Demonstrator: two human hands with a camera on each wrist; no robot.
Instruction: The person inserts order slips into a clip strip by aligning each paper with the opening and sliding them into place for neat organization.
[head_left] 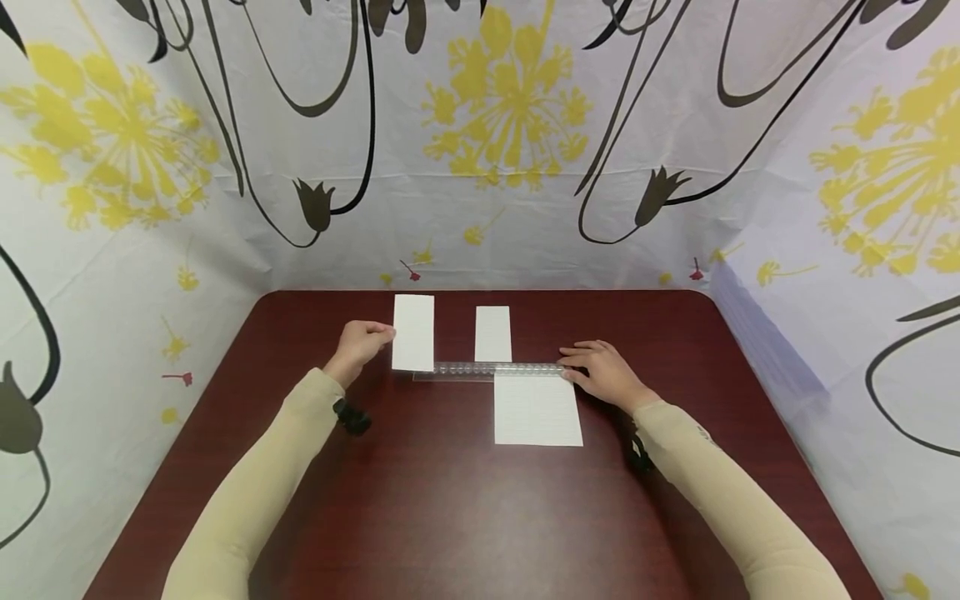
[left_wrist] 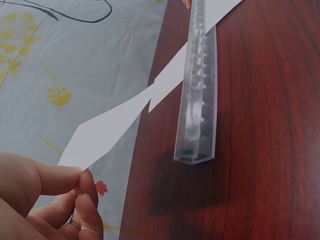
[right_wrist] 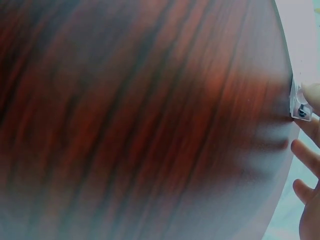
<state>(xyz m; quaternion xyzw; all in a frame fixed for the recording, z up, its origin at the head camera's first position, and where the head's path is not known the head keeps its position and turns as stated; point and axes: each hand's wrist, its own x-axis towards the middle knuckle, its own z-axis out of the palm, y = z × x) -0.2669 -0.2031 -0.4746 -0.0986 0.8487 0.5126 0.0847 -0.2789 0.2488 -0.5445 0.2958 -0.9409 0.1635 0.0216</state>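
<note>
Between thumb and forefinger, my left hand (head_left: 357, 345) pinches the left edge of a small white rectangular paper (head_left: 413, 333), held up near the far side of the table. My right hand (head_left: 603, 372) grips the right end of a long clear plastic bar (head_left: 517, 368) with a row of bumps along it. In the right wrist view, the thumb and a finger lie on either side of the bar's end (right_wrist: 301, 110). A faintly lined white sheet (head_left: 537, 410) extends from the bar's near side. Behind the bar is another small white paper (head_left: 492, 333).
All this is on a dark reddish-brown table (head_left: 420, 517) with rounded far corners. A white cloth (head_left: 487, 233) printed with yellow and grey flowers hangs around its back and sides. Dark wrist bands (head_left: 351, 417) show at both sleeves.
</note>
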